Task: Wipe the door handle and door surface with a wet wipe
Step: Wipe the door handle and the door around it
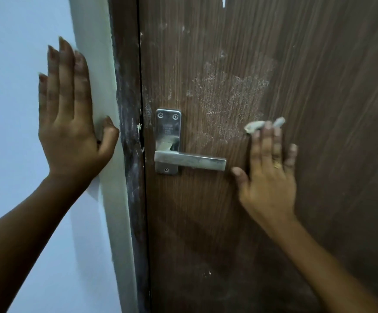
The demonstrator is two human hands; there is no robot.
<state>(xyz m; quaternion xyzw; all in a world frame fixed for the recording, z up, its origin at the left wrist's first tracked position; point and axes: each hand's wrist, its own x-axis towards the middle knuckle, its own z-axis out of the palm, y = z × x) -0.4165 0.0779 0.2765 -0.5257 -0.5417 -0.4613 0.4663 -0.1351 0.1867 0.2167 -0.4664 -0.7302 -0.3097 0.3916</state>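
Right hand (268,177), fingers spread flat and pressing a crumpled wet wipe (263,126) against the door surface (318,86), sits just to the right of the door handle (190,161), its thumb near the free end of the lever but not touching it. Only the grey-white edges of the wipe show, poking out beyond the fingertips; most of it is hidden beneath the palm and fingers, pinned to the wood rather than gripped in a fist.

From that hand the metal lever lies to the left and roughly level with the thumb, its long axis running horizontally from the backplate (168,141) towards the hand. A pale, chalky smear (230,98) covers the wood above the lever, up and to the left of the fingertips, so the dirtiest patch sits between the wipe and the plate.

Left hand (70,123), open and empty, rests flat on the pale wall (14,86) at its corner beside the dark door frame (129,132), well apart from the handle. The right hand is plainly the nearer one; a short sweep leftward would likely carry the wipe onto either smear or lever.
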